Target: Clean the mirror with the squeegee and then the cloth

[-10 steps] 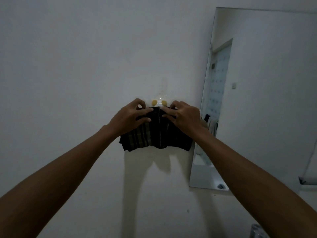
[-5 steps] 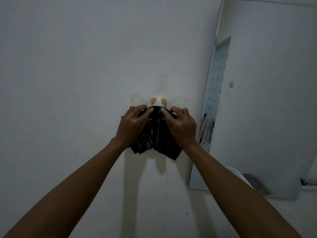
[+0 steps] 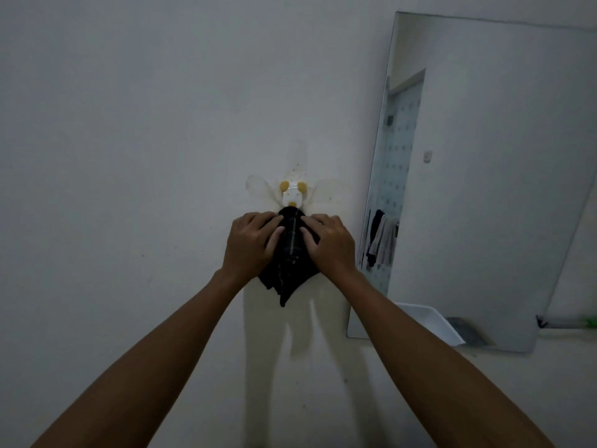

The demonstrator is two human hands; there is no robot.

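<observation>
Dark plaid cloth, bunched and hanging from a white wall hook with yellow-brown dots, pressed against the pale wall. Left hand flat on the cloth's left side, fingers curled over the fabric and touching it; right hand mirrored on the right side, fingers likewise bent onto the fabric. Neither fist fully closed, both gripping or pressing the cloth between them, with a narrow strip of dark fabric showing between the fingertips. Pointed lower corner of cloth dangling below the wrists. Translucent adhesive patches spread beside and above the hook. No readable writing, brand or label anywhere. Just right of the hands, well clear of the cloth, tall frameless mirror leaning or mounted at a tilt, its lower edge near a ledge. Reflected inside: doorway, patterned tiles, hanging grey towels, a small wall switch. White sheet-like object at the mirror's bottom, identity unclear. Green blur at far right edge. Bare forearms crossing the lower frame. Squeegee not seen.
</observation>
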